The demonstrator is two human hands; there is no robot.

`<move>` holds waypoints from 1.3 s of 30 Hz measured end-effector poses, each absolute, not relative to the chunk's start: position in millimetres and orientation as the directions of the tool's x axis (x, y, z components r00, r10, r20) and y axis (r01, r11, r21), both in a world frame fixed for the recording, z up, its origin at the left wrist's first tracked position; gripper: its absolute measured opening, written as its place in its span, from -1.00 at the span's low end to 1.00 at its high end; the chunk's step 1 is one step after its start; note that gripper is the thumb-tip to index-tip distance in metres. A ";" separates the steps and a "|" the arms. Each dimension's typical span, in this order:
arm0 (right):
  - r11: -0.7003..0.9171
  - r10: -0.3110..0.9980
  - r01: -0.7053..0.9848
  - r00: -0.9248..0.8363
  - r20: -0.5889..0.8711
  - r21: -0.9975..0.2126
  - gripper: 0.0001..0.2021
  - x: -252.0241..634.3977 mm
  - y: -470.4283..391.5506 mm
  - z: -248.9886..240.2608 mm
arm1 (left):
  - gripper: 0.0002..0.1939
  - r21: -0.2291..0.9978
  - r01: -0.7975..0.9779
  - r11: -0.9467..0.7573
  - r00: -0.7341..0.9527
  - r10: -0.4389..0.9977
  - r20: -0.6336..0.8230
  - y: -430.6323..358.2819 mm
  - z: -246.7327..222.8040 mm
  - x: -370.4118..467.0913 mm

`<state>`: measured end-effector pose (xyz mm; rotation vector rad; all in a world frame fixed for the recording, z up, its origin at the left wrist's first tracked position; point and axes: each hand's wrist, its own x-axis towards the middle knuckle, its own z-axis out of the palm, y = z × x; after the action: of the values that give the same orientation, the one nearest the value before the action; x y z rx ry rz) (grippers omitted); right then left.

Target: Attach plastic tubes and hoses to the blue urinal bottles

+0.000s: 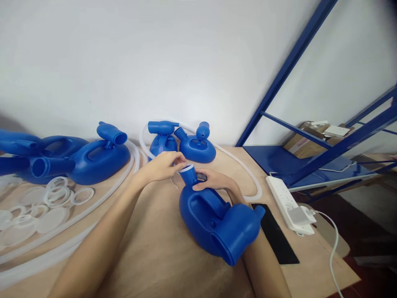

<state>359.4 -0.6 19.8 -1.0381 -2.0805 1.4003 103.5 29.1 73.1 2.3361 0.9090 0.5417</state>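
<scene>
A blue plastic urinal bottle point(198, 219) lies tilted in front of me, its open neck point(187, 176) pointing away and its wide-mouthed blue head point(237, 231) toward me. My right hand point(214, 180) wraps around the bottle near the base of the neck. A small dark grey piece point(202, 177) shows beside its fingers. At the neck's mouth sits a white ring point(187, 168). My left hand point(166, 165) has thumb and fingers closed at this ring's left edge; part of the grip is hidden.
More blue bottles point(198, 150) stand along the wall and at left point(99, 161). Loose clear rings and discs point(57, 194) lie at left beside white hoses point(102, 198). A black phone point(276, 236), white power strip point(288, 203) and blue metal shelf frame point(279, 74) are at right.
</scene>
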 end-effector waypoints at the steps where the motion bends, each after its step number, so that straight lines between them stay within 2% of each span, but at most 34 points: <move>1: 0.195 0.767 0.348 -0.637 -0.078 -0.917 -0.32 359.2 -0.4 19.5 | -0.63 0.659 0.462 -0.594 0.693 0.705 0.150 27.6 72.4 106.8; 9: 0.105 0.762 0.392 -0.622 -0.179 -0.914 -0.29 352.3 -6.7 28.8 | -0.36 0.769 0.359 -0.529 0.686 0.708 0.167 28.1 56.3 127.4; 14: 0.166 0.732 0.341 -0.671 -0.116 -0.925 -0.40 350.5 -7.0 27.4 | -0.40 0.806 0.327 -0.494 0.690 0.707 0.154 28.0 53.3 130.4; 22: 0.102 0.745 0.384 -0.640 -0.185 -0.917 -0.41 349.6 -7.0 28.7 | -0.41 0.853 0.296 -0.430 0.661 0.737 0.142 29.3 54.4 129.0; 28: 0.068 0.725 0.353 -0.660 -0.197 -0.933 -0.42 346.7 -8.4 28.5 | -0.47 0.805 0.410 -0.428 0.604 0.789 0.111 26.6 59.4 128.4; 31: 0.095 0.736 0.329 -0.659 -0.156 -0.939 -0.44 347.2 -7.4 25.6 | -0.52 0.789 0.465 -0.401 0.583 0.810 0.068 24.2 59.9 130.3; 39: 0.137 0.709 0.377 -0.683 -0.175 -0.916 -0.52 345.8 -7.0 30.8 | -0.60 0.827 0.447 -0.341 0.614 0.789 -0.007 21.8 59.4 131.5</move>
<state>345.8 -7.0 30.8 -1.0552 -2.1179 1.5616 131.5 21.8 59.4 1.9870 0.9759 0.5073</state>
